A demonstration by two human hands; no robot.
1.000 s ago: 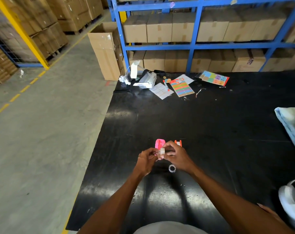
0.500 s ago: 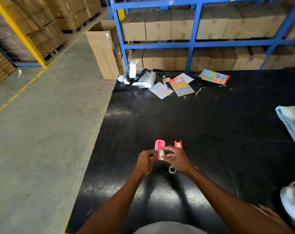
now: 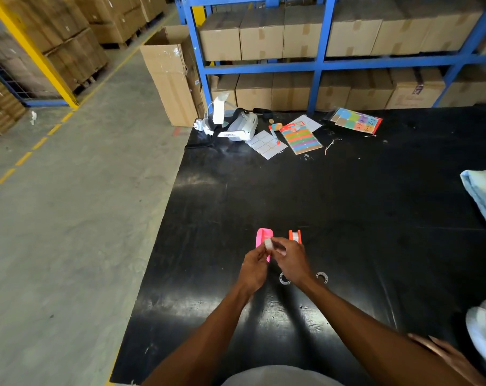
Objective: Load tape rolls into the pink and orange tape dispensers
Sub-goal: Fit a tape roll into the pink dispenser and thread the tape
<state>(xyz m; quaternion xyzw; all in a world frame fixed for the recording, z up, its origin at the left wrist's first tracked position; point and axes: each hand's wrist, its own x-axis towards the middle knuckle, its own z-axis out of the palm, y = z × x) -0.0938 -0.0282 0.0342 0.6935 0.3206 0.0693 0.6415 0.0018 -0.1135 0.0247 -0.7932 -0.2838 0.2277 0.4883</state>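
Note:
A pink tape dispenser [image 3: 263, 235] stands on the black table [image 3: 347, 218], with an orange dispenser [image 3: 294, 235] just to its right holding a clear roll. A small clear tape roll [image 3: 268, 243] is pinched between the fingertips of my left hand [image 3: 254, 267] and my right hand [image 3: 292, 260], right in front of the pink dispenser. Two clear ring-shaped parts lie on the table behind my right wrist, one [image 3: 284, 280] to its left and one [image 3: 321, 277] to its right.
At the table's far edge lie a white headset [image 3: 236, 126], sticker sheets [image 3: 300, 137] and a coloured card pack [image 3: 356, 121]. A blue cloth [image 3: 481, 196] hangs at the right edge. Another person's hand [image 3: 447, 355] rests at bottom right. Blue racks of cartons stand behind.
Both hands have moved forward with the small roll, up against the pink dispenser. A second clear ring has come into sight to the right of my right wrist.

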